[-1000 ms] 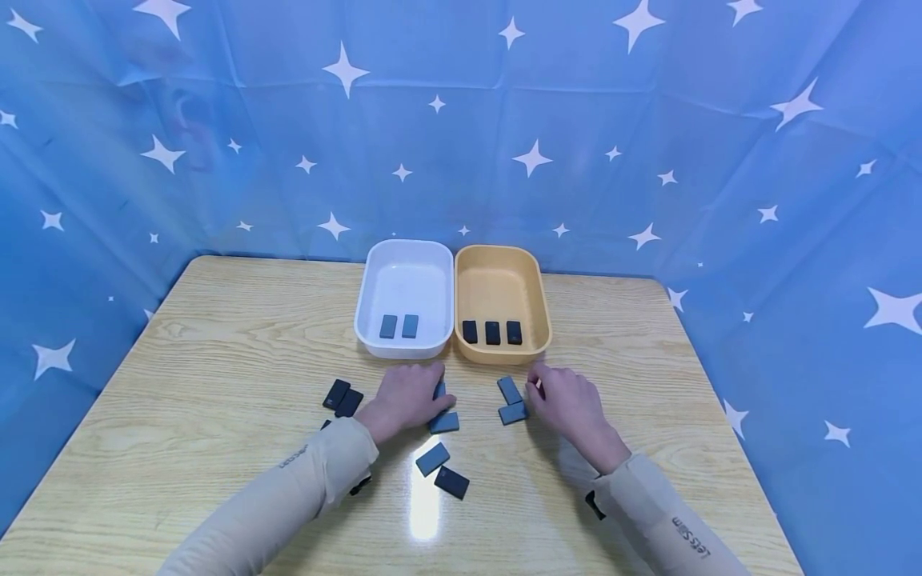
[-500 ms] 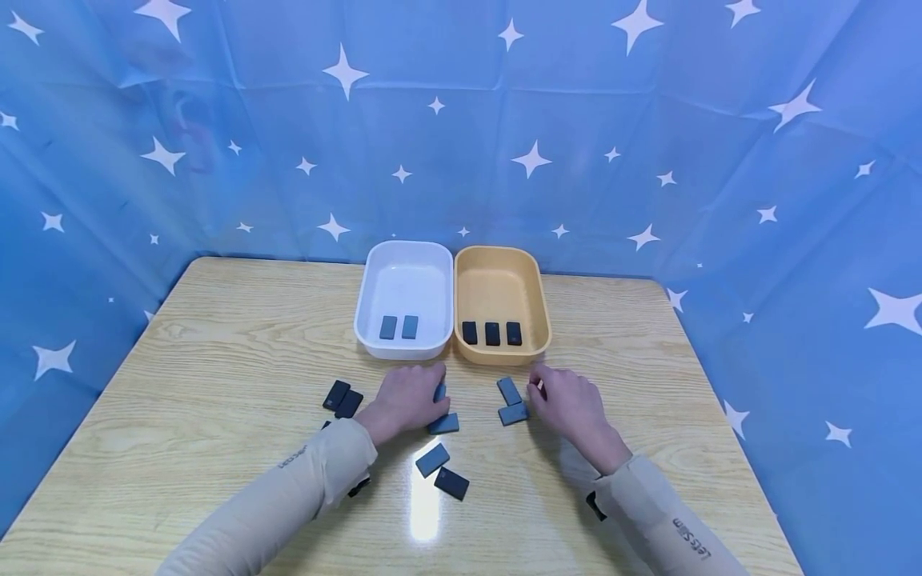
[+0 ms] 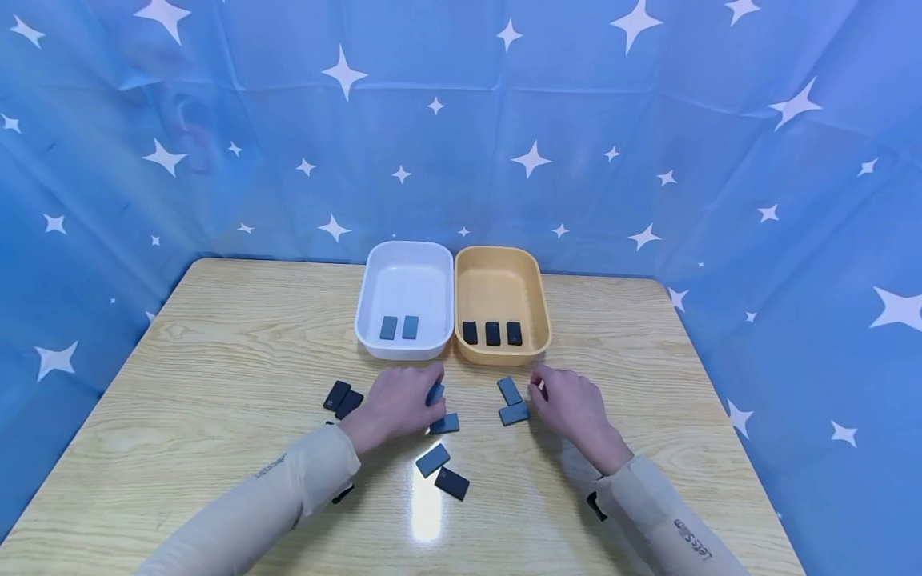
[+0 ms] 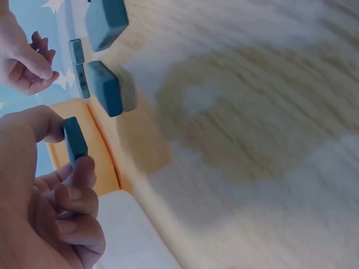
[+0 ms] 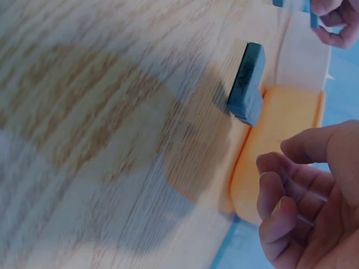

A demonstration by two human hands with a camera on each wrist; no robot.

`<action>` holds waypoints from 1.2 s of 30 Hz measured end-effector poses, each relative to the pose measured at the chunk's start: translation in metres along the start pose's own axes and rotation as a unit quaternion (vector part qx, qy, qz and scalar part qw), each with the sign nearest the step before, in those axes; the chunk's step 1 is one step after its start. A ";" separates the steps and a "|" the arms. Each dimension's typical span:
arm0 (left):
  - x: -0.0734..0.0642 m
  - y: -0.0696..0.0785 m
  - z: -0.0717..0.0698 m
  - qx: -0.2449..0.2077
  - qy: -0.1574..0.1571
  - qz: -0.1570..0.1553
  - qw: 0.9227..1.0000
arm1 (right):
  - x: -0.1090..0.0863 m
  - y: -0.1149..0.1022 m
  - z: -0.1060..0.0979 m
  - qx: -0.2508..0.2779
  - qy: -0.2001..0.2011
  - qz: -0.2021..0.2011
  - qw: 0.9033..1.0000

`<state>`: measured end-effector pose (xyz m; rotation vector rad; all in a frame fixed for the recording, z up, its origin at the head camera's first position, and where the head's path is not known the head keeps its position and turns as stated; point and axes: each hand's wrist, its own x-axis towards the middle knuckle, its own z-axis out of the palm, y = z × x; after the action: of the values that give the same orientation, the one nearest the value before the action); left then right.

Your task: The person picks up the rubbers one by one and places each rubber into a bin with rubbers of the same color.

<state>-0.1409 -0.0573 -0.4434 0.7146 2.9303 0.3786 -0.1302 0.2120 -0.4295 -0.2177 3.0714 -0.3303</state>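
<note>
My left hand (image 3: 399, 400) pinches a small blue-grey rectangular block (image 4: 75, 138) between thumb and index finger, just in front of the bins; the other fingers curl beneath. Below this hand in the head view, another blue-grey block (image 3: 445, 424) lies on the table. My right hand (image 3: 569, 404) has loosely curled fingers and holds nothing, as the right wrist view shows. Beside its fingertips, two blue-grey blocks, one angled (image 3: 509, 390) and one nearer me (image 3: 514, 414), lie against each other on the wood.
Behind the hands, a white bin (image 3: 406, 352) contains two blue-grey blocks and an orange bin (image 3: 504, 358) three black ones. Black blocks (image 3: 336, 394) lie left of my left hand. Closer to me are a blue-grey block (image 3: 433, 460) and a black block (image 3: 452, 483).
The left hand has closed on the blue-grey block, lifted it slightly and drawn a little left. The right hand has stayed nearly still.
</note>
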 end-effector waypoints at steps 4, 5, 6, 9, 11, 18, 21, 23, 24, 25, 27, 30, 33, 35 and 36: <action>-0.004 0.000 -0.009 -0.013 0.001 0.000 1.000 | 0.000 0.000 0.000 0.000 0.002 -0.001 1.000; -0.005 0.000 -0.011 -0.017 0.001 -0.001 1.000 | 0.000 0.000 0.000 0.000 0.002 -0.002 1.000; -0.006 0.000 -0.013 -0.018 0.003 0.000 1.000 | 0.000 0.000 0.000 0.000 0.002 -0.002 1.000; -0.005 -0.001 -0.021 -0.014 0.017 0.006 1.000 | -0.001 0.000 0.000 0.000 0.002 -0.001 1.000; -0.004 -0.003 -0.027 -0.002 0.030 0.012 0.999 | -0.001 0.000 0.000 0.000 0.002 -0.001 1.000; 0.003 -0.009 -0.050 -0.004 0.044 0.009 0.999 | -0.001 0.001 0.001 0.000 0.000 0.005 1.000; 0.007 -0.010 -0.060 0.000 0.060 0.008 0.998 | -0.002 0.002 0.001 0.001 0.000 0.007 1.000; 0.012 -0.011 -0.065 -0.001 0.072 0.004 0.997 | -0.002 0.002 0.002 0.000 0.002 0.007 1.000; 0.015 -0.012 -0.068 -0.005 0.074 -0.001 0.997 | -0.002 0.002 0.001 0.000 0.002 0.006 1.000; 0.018 -0.013 -0.070 -0.008 0.076 -0.005 0.997 | -0.002 0.002 0.001 0.001 0.002 0.006 1.000; 0.025 -0.015 -0.073 -0.015 0.084 -0.012 0.996 | -0.003 0.002 0.001 0.002 0.002 0.006 1.000; 0.035 -0.018 -0.076 -0.030 0.083 -0.027 0.996 | -0.003 0.002 0.000 0.005 0.000 0.006 1.000; 0.044 -0.020 -0.076 -0.040 0.079 -0.041 0.995 | -0.003 0.003 0.000 0.007 0.000 0.008 1.000; 0.051 -0.022 -0.075 -0.046 0.073 -0.054 0.995 | -0.003 0.003 0.000 0.007 -0.001 0.009 1.000; 0.054 -0.023 -0.074 -0.048 0.070 -0.060 0.995 | -0.003 0.003 0.000 0.007 -0.001 0.010 1.000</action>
<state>-0.2100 -0.0679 -0.3800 0.5156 3.0409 0.5736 -0.1278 0.2154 -0.4302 -0.1853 3.0650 -0.3514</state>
